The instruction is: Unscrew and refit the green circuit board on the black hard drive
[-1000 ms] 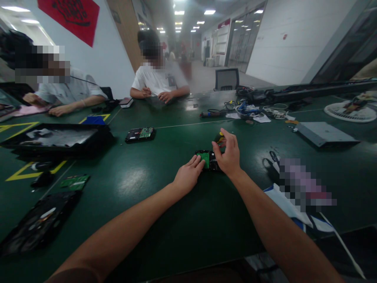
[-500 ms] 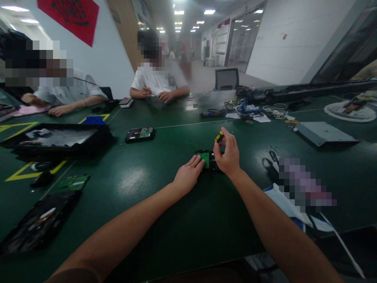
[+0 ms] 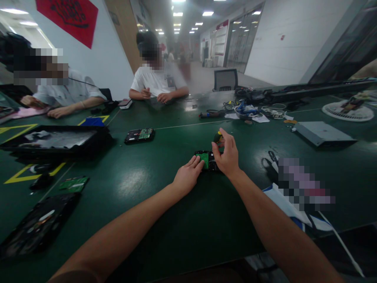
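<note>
On the green table in front of me lies a hard drive [image 3: 204, 160] with its green circuit board facing up. My left hand [image 3: 189, 173] grips its left end, fingertips resting over the board; the thumb is hidden. In my right hand [image 3: 228, 155] a small screwdriver [image 3: 218, 137] with a yellow and dark handle is pinched between thumb and fingers, held upright over the drive's right part. The hand hides the screwdriver's tip and the drive's right end.
Another hard drive [image 3: 139, 135] lies farther back. At left are a black tray [image 3: 55, 143], an opened drive casing [image 3: 41, 224] and a loose circuit board [image 3: 73, 183]. A grey metal box [image 3: 325, 135] and cables [image 3: 247, 109] lie at right. Two people sit across the table.
The screwdriver's handle has turned in my right fingers, showing less yellow. My left hand stays on the hard drive, which keeps its place. The whole view has shifted slightly.
</note>
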`<state>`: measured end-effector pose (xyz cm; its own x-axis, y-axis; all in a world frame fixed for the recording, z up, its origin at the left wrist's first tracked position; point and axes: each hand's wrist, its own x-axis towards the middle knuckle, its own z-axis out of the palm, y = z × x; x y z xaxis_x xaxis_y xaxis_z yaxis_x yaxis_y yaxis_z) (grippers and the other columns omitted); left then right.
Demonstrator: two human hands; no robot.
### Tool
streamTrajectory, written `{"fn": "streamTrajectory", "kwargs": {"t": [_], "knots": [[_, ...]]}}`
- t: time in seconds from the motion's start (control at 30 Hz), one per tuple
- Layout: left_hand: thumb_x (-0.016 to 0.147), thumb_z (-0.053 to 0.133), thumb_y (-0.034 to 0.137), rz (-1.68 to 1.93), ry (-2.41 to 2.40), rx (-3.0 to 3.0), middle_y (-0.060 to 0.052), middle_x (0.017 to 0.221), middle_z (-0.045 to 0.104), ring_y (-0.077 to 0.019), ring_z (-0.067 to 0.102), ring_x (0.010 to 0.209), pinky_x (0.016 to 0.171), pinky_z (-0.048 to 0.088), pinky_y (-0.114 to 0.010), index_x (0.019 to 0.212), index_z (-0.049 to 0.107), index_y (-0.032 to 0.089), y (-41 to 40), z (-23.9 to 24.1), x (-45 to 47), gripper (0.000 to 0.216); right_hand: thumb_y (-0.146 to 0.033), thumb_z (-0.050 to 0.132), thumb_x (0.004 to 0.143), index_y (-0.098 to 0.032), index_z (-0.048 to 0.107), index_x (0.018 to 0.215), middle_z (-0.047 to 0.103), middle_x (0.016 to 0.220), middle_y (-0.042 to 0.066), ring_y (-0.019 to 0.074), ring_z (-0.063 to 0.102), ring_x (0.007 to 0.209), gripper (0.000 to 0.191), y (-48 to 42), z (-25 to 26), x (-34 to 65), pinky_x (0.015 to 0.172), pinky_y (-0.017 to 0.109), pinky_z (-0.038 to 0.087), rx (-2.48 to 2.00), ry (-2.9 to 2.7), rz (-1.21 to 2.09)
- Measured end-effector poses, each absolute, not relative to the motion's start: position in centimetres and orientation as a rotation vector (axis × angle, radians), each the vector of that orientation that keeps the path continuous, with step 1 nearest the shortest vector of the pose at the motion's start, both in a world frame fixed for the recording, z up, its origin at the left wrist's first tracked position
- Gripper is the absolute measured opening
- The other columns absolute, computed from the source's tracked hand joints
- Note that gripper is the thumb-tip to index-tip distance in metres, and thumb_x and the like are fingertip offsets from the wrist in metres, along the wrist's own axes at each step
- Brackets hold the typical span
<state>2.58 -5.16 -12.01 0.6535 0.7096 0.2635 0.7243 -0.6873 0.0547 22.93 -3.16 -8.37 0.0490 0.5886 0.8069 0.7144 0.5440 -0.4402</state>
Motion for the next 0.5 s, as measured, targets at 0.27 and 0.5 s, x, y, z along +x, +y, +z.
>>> {"fn": "streamTrajectory", "kwargs": {"t": [0.27,0.5], "knots": [[0.104,0.045,0.020,-0.392,-1.211,-2.803,-0.017,0.156,0.049,-0.0261,0.037,0.151,0.118,0.045,-0.041,0.147,0.052,0.013,-5.08,-12.15,2.58,0.044,-0.029,0.050,0.102,-0.029,0.030,0.159,0.056,0.139,0.013,0.0263,0.064,0.108,0.061,-3.27,-8.39,22.96,0.094,0.049,0.060,-1.147,-1.659,-0.130],[0.104,0.046,0.020,-0.415,-1.221,-2.796,-0.016,0.156,0.050,-0.0257,0.038,0.151,0.118,0.045,-0.040,0.146,0.054,0.014,-5.11,-12.26,2.57,0.044,-0.031,0.050,0.101,-0.032,0.030,0.159,0.056,0.137,0.012,0.0253,0.065,0.105,0.062,-3.53,-8.15,23.01,0.092,0.048,0.061,-1.179,-1.668,-0.078]]}}
